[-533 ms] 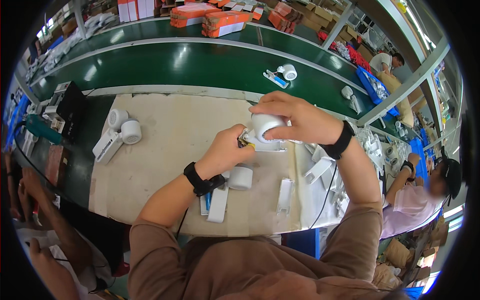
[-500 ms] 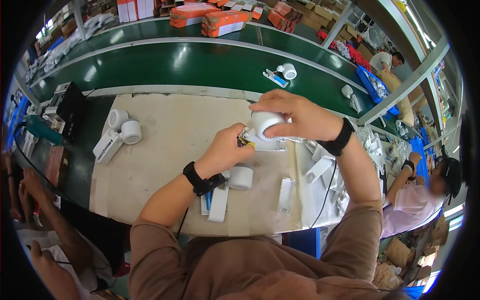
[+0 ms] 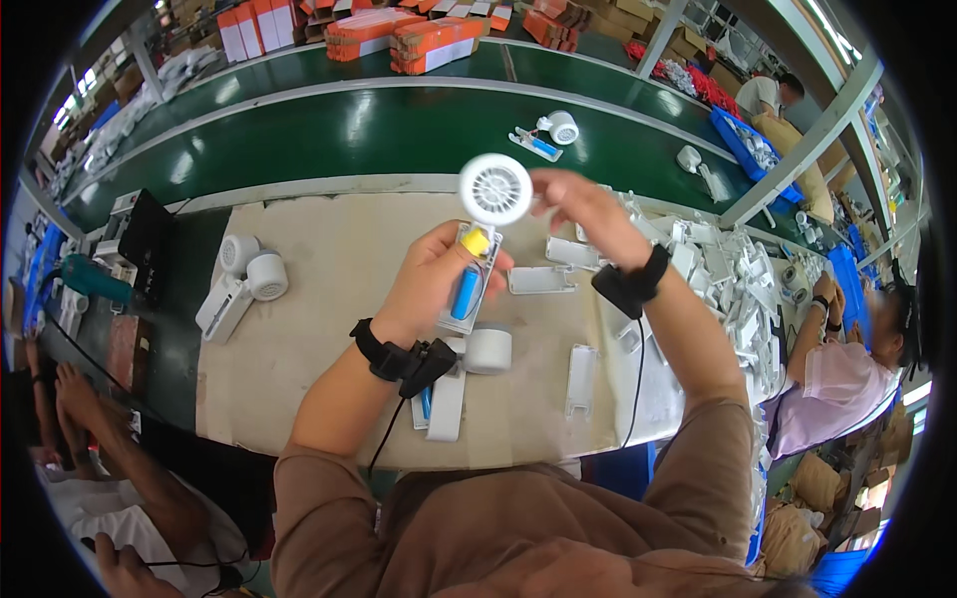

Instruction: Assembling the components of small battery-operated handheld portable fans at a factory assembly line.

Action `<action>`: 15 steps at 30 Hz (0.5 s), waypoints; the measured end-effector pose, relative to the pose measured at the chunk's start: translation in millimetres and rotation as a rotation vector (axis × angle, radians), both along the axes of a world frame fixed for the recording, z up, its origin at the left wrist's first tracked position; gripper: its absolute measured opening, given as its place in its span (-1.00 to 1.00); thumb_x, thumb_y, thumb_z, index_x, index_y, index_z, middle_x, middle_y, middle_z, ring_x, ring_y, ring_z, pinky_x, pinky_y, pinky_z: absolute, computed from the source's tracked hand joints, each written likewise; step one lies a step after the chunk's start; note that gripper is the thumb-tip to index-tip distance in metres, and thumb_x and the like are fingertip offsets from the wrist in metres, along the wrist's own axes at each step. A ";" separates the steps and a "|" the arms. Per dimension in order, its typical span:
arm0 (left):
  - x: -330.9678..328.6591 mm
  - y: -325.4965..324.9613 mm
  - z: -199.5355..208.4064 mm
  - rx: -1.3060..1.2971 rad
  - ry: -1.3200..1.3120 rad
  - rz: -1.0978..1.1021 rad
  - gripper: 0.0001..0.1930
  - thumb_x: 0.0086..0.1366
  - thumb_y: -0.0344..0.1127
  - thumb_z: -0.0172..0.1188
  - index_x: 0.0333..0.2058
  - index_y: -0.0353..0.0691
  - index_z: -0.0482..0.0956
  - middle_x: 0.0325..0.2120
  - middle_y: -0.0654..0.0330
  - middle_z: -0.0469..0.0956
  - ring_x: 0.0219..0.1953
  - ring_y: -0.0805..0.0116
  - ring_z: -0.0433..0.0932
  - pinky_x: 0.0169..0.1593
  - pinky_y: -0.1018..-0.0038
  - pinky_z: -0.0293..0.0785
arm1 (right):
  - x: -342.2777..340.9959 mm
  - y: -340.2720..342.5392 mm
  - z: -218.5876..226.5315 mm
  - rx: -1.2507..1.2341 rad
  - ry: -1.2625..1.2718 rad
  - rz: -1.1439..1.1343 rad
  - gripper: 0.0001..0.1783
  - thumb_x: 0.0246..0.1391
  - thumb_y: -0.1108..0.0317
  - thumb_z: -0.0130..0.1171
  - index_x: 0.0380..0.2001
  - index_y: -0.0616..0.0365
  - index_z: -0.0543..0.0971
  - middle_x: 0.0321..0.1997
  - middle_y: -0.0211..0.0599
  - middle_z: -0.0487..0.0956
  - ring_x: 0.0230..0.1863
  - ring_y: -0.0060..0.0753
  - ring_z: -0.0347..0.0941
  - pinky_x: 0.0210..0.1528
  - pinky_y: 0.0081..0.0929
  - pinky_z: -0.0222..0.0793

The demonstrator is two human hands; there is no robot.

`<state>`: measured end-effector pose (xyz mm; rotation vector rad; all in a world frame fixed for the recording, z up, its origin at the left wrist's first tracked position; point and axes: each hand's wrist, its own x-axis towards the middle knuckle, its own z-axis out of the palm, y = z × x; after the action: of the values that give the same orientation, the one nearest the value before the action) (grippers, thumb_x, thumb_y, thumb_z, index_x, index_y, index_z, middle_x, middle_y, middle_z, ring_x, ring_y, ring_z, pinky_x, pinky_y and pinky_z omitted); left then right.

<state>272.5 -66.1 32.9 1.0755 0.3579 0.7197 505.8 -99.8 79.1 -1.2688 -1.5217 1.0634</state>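
Observation:
My left hand (image 3: 424, 274) grips a white handheld fan (image 3: 496, 189) by its opened handle, where a blue battery (image 3: 466, 292) and a yellow piece (image 3: 476, 241) show. The round grille of the fan faces up. Just to the right of the fan head is my right hand (image 3: 588, 214), its fingers apart and slightly blurred, holding nothing. Below my left hand another white fan (image 3: 488, 351) lies on the table beside a white handle. White handle shells (image 3: 543, 280) lie to the right, one more shell (image 3: 581, 381) nearer me.
At the table's left lies a two-headed white fan unit (image 3: 227, 307). A pile of white parts (image 3: 733, 299) covers the right side. Beyond the table runs a green conveyor (image 3: 329, 130) bearing an opened fan (image 3: 563, 127). A green power tool (image 3: 95, 277) sits far left. Co-workers sit on both sides.
My left hand has raised and turned the fan, so its grille and battery now show. My right hand has let go of the fan head and moved slightly right.

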 end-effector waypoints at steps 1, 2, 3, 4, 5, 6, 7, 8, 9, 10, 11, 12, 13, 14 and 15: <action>-0.2 3.4 -0.1 0.004 0.001 0.005 -0.74 0.31 -0.20 -0.02 -0.21 -0.31 0.43 -0.34 0.13 0.57 -0.46 0.53 0.49 -0.43 0.61 0.43 | -1.5 -5.1 -13.5 0.065 -0.330 0.075 -0.50 -0.05 0.23 0.19 0.00 0.12 0.44 -0.01 -0.15 0.47 -0.12 -0.21 0.42 0.00 -0.40 0.32; 0.4 8.8 -1.0 0.043 -0.046 0.076 -0.70 0.32 -0.18 -0.04 -0.16 -0.31 0.41 -0.30 0.09 0.56 -0.40 0.51 0.50 -0.36 0.61 0.43 | -3.5 -11.8 -30.1 0.130 -0.660 0.148 -0.51 -0.08 0.25 0.19 -0.02 0.13 0.45 0.00 -0.13 0.47 -0.10 -0.16 0.41 0.02 -0.37 0.32; 2.9 11.4 0.7 0.081 -0.093 0.135 -0.67 0.33 -0.15 -0.07 -0.11 -0.30 0.40 -0.25 0.05 0.56 -0.34 0.50 0.50 -0.30 0.62 0.42 | 3.0 -18.9 -51.0 0.318 -0.963 0.266 -0.47 -0.15 0.29 0.21 -0.02 0.12 0.44 -0.03 -0.10 0.48 -0.06 -0.09 0.37 0.04 -0.30 0.31; -1.1 12.8 0.9 0.077 -0.086 0.134 -0.67 0.33 -0.15 -0.07 -0.11 -0.30 0.40 -0.25 0.05 0.56 -0.34 0.50 0.50 -0.30 0.62 0.42 | 0.4 -22.3 -63.1 0.314 -0.956 0.266 -0.47 -0.15 0.29 0.21 -0.02 0.12 0.44 -0.03 -0.10 0.48 -0.06 -0.09 0.37 0.04 -0.30 0.31; -7.1 15.1 2.0 0.133 -0.061 0.141 -0.66 0.33 -0.15 -0.07 -0.09 -0.30 0.40 -0.23 0.05 0.56 -0.32 0.53 0.49 -0.28 0.63 0.40 | -3.2 -24.8 -73.1 0.263 -1.004 0.234 -0.39 -0.19 0.32 0.22 0.04 0.05 0.38 0.00 -0.08 0.45 -0.04 -0.09 0.35 0.03 -0.30 0.30; -12.1 16.8 4.4 0.190 -0.041 0.145 -0.66 0.33 -0.16 -0.06 -0.08 -0.29 0.40 -0.21 0.04 0.55 -0.31 0.55 0.48 -0.26 0.64 0.38 | -7.8 -26.7 -77.0 0.210 -1.057 0.199 -0.30 -0.22 0.36 0.24 0.11 -0.01 0.33 0.02 -0.06 0.43 -0.02 -0.10 0.33 0.02 -0.29 0.29; -16.1 18.4 6.8 0.237 -0.017 0.159 -0.66 0.33 -0.15 -0.06 -0.07 -0.28 0.40 -0.20 0.05 0.55 -0.32 0.60 0.46 -0.39 0.70 0.36 | -18.2 -22.2 -58.1 0.026 -1.137 0.166 -0.27 -0.20 0.40 0.21 0.15 -0.04 0.27 -0.05 -0.06 0.44 -0.04 -0.13 0.34 0.01 -0.34 0.30; -17.6 17.0 10.1 0.232 -0.014 0.161 -0.66 0.33 -0.15 -0.06 -0.07 -0.28 0.40 -0.20 0.05 0.55 -0.32 0.60 0.46 -0.39 0.70 0.36 | -21.6 -23.8 -52.2 0.023 -1.134 0.171 -0.27 -0.20 0.40 0.21 0.15 -0.04 0.27 -0.05 -0.06 0.44 -0.04 -0.13 0.34 0.01 -0.34 0.30; -19.5 17.3 15.5 0.191 -0.025 0.224 -0.68 0.32 -0.18 -0.03 -0.08 -0.27 0.42 -0.21 0.09 0.56 -0.35 0.64 0.45 -0.40 0.70 0.37 | -24.4 -23.2 -47.0 -0.097 -0.935 0.133 -0.29 -0.20 0.42 0.18 0.13 -0.04 0.28 -0.06 -0.09 0.42 -0.07 -0.14 0.36 -0.03 -0.34 0.33; -20.9 18.5 18.2 0.149 -0.036 0.287 -0.71 0.31 -0.20 0.00 -0.09 -0.25 0.43 -0.23 0.13 0.58 -0.37 0.67 0.44 -0.41 0.70 0.39 | -26.0 -22.1 -44.7 -0.213 -0.734 0.095 -0.31 -0.19 0.45 0.16 0.12 -0.04 0.28 -0.07 -0.11 0.40 -0.09 -0.15 0.38 -0.06 -0.34 0.36; -24.9 24.6 16.8 0.150 -0.036 0.289 -0.71 0.31 -0.20 0.00 -0.09 -0.25 0.43 -0.23 0.13 0.58 -0.37 0.67 0.44 -0.41 0.70 0.39 | -27.2 -22.0 -44.6 -0.211 -0.734 0.097 -0.31 -0.19 0.45 0.16 0.12 -0.04 0.28 -0.07 -0.11 0.40 -0.09 -0.15 0.38 -0.06 -0.34 0.36; -30.8 31.8 15.6 0.134 -0.068 0.299 -0.70 0.31 -0.21 0.00 -0.08 -0.24 0.42 -0.21 0.12 0.56 -0.34 0.62 0.47 -0.40 0.68 0.43 | -28.0 -24.7 -44.9 -0.128 -0.382 0.008 -0.36 -0.20 0.47 0.16 0.08 -0.03 0.34 -0.07 -0.18 0.37 -0.11 -0.20 0.39 -0.09 -0.36 0.36; -34.3 35.6 15.1 0.117 -0.101 0.310 -0.70 0.30 -0.21 0.01 -0.07 -0.24 0.41 -0.19 0.11 0.55 -0.30 0.57 0.50 -0.40 0.65 0.47 | -27.8 -26.4 -45.1 -0.046 -0.030 -0.078 -0.40 -0.20 0.49 0.15 0.03 -0.02 0.39 -0.08 -0.25 0.35 -0.14 -0.26 0.39 -0.12 -0.37 0.37; -35.6 35.9 14.9 0.116 -0.102 0.312 -0.70 0.30 -0.21 0.01 -0.07 -0.24 0.41 -0.19 0.11 0.55 -0.30 0.57 0.50 -0.40 0.65 0.47 | -22.4 -26.0 -51.0 -0.047 -0.030 -0.076 -0.40 -0.20 0.49 0.15 0.03 -0.02 0.39 -0.08 -0.25 0.35 -0.14 -0.26 0.39 -0.12 -0.37 0.37; -34.0 34.4 20.6 0.081 -0.141 0.322 -0.70 0.30 -0.23 0.02 -0.06 -0.25 0.40 -0.17 0.09 0.53 -0.24 0.48 0.52 -0.34 0.57 0.52 | -10.4 -27.1 -63.1 0.017 -0.105 -0.052 -0.46 -0.20 0.49 0.17 -0.03 0.00 0.45 -0.09 -0.29 0.34 -0.11 -0.29 0.37 -0.09 -0.39 0.35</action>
<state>238.6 -31.7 53.5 1.0472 0.3875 1.0996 495.4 -126.9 16.0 -1.3634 -1.5638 0.9617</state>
